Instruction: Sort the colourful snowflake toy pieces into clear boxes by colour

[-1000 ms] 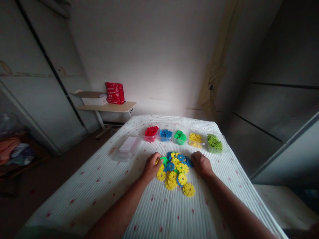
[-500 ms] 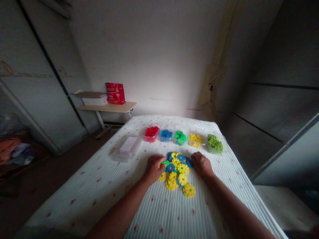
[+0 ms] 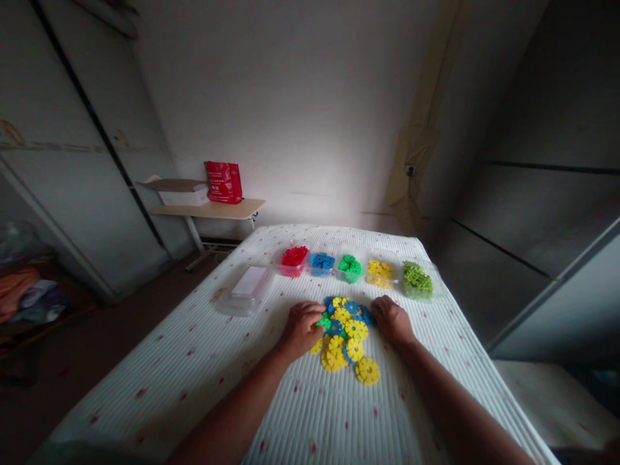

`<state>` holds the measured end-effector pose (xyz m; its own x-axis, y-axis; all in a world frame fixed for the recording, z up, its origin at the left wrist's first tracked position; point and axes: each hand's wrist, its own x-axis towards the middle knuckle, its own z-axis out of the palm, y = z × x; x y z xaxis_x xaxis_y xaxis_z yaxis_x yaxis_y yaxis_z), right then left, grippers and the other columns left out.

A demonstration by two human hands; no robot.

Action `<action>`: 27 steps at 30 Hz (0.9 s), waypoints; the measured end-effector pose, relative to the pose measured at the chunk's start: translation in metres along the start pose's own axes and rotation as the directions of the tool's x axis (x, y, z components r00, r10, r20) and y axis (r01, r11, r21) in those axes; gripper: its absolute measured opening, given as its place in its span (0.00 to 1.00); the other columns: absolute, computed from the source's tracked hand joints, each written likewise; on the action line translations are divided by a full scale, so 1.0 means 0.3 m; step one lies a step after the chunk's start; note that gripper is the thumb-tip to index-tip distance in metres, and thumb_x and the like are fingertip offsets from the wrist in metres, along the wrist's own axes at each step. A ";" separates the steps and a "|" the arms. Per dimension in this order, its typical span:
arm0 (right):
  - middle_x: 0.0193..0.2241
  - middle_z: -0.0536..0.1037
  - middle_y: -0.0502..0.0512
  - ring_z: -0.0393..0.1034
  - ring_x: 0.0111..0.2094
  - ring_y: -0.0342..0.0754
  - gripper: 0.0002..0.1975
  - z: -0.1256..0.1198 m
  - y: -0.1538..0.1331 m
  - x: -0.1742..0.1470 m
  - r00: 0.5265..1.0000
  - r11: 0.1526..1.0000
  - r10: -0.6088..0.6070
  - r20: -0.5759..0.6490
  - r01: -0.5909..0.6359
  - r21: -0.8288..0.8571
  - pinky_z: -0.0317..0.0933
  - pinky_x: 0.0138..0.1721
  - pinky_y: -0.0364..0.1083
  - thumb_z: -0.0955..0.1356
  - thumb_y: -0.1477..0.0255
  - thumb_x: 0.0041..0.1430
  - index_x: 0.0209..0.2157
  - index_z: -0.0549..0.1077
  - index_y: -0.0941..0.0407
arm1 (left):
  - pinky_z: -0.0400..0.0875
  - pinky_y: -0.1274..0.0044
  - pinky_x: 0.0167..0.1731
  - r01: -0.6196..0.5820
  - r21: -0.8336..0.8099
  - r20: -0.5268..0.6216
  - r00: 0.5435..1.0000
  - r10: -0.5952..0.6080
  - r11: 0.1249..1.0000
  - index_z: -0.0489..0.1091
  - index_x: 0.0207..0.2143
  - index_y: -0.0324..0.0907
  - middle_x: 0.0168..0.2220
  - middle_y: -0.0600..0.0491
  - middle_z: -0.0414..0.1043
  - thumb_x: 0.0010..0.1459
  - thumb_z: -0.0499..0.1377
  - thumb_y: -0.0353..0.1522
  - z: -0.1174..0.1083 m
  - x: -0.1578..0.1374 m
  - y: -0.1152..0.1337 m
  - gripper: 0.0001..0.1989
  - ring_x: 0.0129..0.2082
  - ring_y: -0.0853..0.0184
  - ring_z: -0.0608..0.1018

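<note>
A loose pile of yellow, blue and green notched plastic snowflake discs (image 3: 356, 329) lies on the bed between my hands. My left hand (image 3: 301, 328) is at the pile's left edge, its fingers curled. A green snowflake disc (image 3: 323, 320) shows at its fingertips, partly covered by them. My right hand (image 3: 391, 318) rests closed at the right edge, against the blue snowflake discs (image 3: 367, 316). Its fingertips are hidden, so whatever they may hold does not show. One yellow snowflake disc (image 3: 367, 371) lies nearest me at the pile's lower end.
Beyond the pile stands a row of clear tubs with red pieces (image 3: 294, 258), blue pieces (image 3: 322, 261), green pieces (image 3: 349, 266), yellow pieces (image 3: 380, 270) and lime pieces (image 3: 417, 279). A clear lidded container (image 3: 248, 287) sits left. A side table (image 3: 217, 209) holds a red bag (image 3: 223, 182).
My left hand has shifted slightly at the pile's edge, and the green and blue discs beside its fingers have turned and moved a little. My right hand stays in place.
</note>
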<state>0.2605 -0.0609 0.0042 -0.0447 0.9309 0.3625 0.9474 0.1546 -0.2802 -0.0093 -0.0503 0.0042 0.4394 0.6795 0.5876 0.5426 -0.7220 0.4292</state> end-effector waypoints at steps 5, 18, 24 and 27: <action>0.31 0.72 0.53 0.66 0.31 0.43 0.12 -0.001 -0.002 0.000 1.000 1.000 -0.004 -0.005 0.004 0.009 0.53 0.29 0.41 0.58 0.70 0.62 0.31 0.71 0.55 | 0.66 0.68 0.46 -0.004 0.013 0.032 0.999 0.004 1.000 0.72 0.29 0.43 0.40 0.52 0.76 0.47 0.57 0.26 -0.010 0.005 0.019 0.06 0.43 0.63 0.74; 0.31 0.72 0.54 0.67 0.31 0.43 0.13 -0.024 -0.026 0.001 1.000 0.999 -0.016 0.018 0.017 -0.052 0.53 0.30 0.40 0.58 0.71 0.62 0.29 0.71 0.56 | 0.64 0.67 0.48 -0.060 0.057 0.082 0.995 0.055 0.997 0.72 0.32 0.44 0.44 0.52 0.75 0.49 0.56 0.26 -0.007 0.003 0.018 0.08 0.47 0.63 0.72; 0.30 0.72 0.54 0.68 0.32 0.44 0.13 -0.013 -0.017 0.002 1.000 0.998 -0.024 0.001 0.024 -0.055 0.54 0.31 0.40 0.58 0.72 0.62 0.29 0.71 0.56 | 0.64 0.68 0.47 -0.065 0.070 0.107 0.993 0.057 0.995 0.72 0.32 0.44 0.42 0.53 0.75 0.51 0.55 0.27 -0.012 0.005 0.029 0.07 0.44 0.64 0.72; 0.30 0.72 0.54 0.68 0.32 0.44 0.13 -0.013 -0.017 0.002 1.000 0.998 -0.025 0.003 0.025 -0.053 0.54 0.31 0.40 0.58 0.72 0.62 0.30 0.71 0.56 | 0.64 0.69 0.45 -0.070 0.082 0.116 0.991 0.060 0.994 0.72 0.32 0.44 0.41 0.53 0.74 0.51 0.55 0.27 -0.015 0.007 0.033 0.07 0.43 0.64 0.72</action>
<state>0.2570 -0.0626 0.0093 -0.0692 0.9279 0.3663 0.9613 0.1602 -0.2241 -0.0064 -0.0567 0.0128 0.5511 0.6456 0.5287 0.5677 -0.7544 0.3295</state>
